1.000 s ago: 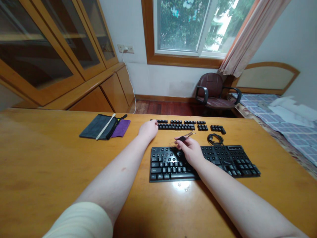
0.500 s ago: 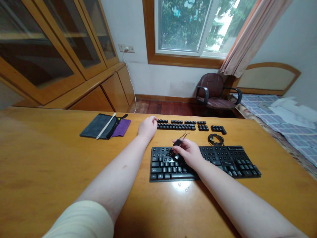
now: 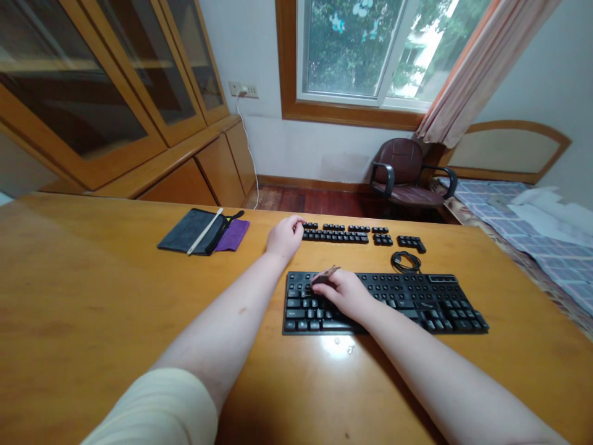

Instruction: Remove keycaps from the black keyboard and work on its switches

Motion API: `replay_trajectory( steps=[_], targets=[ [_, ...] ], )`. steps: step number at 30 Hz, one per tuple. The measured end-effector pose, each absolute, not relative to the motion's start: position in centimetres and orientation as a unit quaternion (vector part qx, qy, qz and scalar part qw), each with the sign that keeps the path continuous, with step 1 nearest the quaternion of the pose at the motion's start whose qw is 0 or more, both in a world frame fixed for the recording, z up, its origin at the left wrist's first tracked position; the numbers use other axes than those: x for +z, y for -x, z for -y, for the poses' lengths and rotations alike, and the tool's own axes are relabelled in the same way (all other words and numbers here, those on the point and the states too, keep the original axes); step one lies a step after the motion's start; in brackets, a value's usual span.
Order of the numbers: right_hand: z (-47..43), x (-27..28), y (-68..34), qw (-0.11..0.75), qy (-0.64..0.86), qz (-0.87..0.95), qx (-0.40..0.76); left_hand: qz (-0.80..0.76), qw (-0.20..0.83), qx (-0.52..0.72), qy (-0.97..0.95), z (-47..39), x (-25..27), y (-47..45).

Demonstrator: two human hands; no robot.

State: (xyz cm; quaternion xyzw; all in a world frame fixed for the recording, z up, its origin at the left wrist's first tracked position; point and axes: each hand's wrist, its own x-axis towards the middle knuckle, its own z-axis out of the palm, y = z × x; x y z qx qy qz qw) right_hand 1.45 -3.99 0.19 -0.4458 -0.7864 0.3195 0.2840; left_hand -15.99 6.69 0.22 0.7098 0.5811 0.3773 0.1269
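A black keyboard (image 3: 352,326) lies on the desk, with keycaps off its upper rows and small bare stems showing there. Over its upper left part, my right hand (image 3: 347,293) is closed around a small dark keycap puller (image 3: 325,275), thin wire prongs pointing up and away. The puller's lower end is down among the keys, and I cannot tell what it touches. My left hand (image 3: 283,238) rests with curled fingers at the left end of the loose black keycaps (image 3: 340,237) laid in rows. Whether a keycap is between its fingertips is hidden.
A coiled black cable (image 3: 406,262) lies behind the keyboard. To the left are a dark grey pouch (image 3: 183,232), a white stick (image 3: 205,232) across it and a purple cloth (image 3: 233,235). Beyond the far desk edge stands a brown armchair (image 3: 401,167).
My right hand has lowered the puller and moved it slightly left over the keyboard's upper left. The left hand stays by the loose keycaps. The view has shifted a little.
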Motion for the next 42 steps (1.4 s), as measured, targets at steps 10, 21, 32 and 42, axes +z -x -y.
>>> replay_trajectory(
  steps=[10, 21, 32, 42],
  targets=[
    [4.2, 0.2, -0.6, 0.254, 0.49, 0.78, 0.296, -0.493, 0.351, 0.194, -0.772, -2.2, -1.0, 16.3],
    [4.1, 0.7, 0.7, 0.226, 0.325, 0.895, 0.207, -0.349, 0.393, 0.206, -0.826, -1.5, -2.2, 16.6],
    [3.9, -0.5, -0.7, 0.351, 0.442, 0.76, 0.323, -0.366, 0.32, 0.206, -0.849, -1.0, -1.7, 16.3],
    [2.7, -0.6, -1.4, 0.511, 0.507, 0.538, 0.437, -0.375, 0.341, 0.309, -0.804, 0.3, -1.0, 16.6]
  ],
)
